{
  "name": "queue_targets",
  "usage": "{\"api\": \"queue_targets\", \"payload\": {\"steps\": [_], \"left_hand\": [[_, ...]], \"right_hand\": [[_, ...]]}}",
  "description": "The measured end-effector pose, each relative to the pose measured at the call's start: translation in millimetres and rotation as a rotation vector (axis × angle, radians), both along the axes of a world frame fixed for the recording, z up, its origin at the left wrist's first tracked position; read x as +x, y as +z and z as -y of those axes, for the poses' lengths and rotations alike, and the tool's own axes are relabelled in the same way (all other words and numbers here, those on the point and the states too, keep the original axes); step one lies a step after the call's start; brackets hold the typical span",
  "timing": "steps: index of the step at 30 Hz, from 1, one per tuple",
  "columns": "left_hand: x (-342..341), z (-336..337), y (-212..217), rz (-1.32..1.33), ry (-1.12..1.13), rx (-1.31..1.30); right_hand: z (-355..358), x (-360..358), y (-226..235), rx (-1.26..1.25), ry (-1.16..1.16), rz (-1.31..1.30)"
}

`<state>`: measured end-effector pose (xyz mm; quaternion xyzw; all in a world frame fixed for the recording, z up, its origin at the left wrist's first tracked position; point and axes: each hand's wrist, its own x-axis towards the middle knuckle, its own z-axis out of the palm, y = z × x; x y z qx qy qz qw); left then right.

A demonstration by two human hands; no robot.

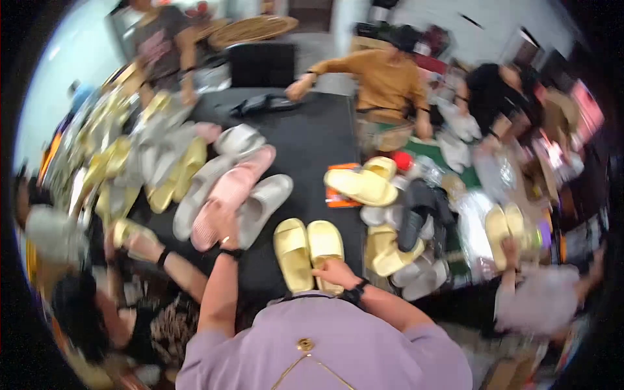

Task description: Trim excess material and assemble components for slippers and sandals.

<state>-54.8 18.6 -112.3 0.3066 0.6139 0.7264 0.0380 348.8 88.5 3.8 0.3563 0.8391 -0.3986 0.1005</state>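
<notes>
Head view: right hand (335, 272) fingers seem clamped on a yellow slipper (325, 250); left hand (224, 227) rests fingers together on a pink slipper (231, 195), mid-frame.

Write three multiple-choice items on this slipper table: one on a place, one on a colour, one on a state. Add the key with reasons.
1. Where does the right hand rest?
A. on the yellow slipper pair
B. on a basket
C. on the floor

2. What colour is the slipper that the left hand touches?
A. black
B. pink
C. green

3. How do the two yellow slippers lie?
A. stacked
B. far apart
C. side by side on the black table

Key: 1 A, the fingers lie on the near end of the pair; 2 B, the hand sits at the pink slipper's near end; 3 C, they lie parallel and flat on the tabletop.
</notes>
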Motion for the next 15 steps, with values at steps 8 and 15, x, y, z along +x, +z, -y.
{"api": "queue_targets", "payload": {"steps": [8, 15], "left_hand": [[108.8, -37.5, 123.6, -0.856, -0.101, -0.726], [103.9, -38.0, 132.5, -1.022, -0.096, -0.959]], "right_hand": [[-12.9, -44.1, -10.5, 0.384, -0.367, -0.123], [-32.9, -11.3, 20.4, 0.471, -0.493, -0.174]]}}
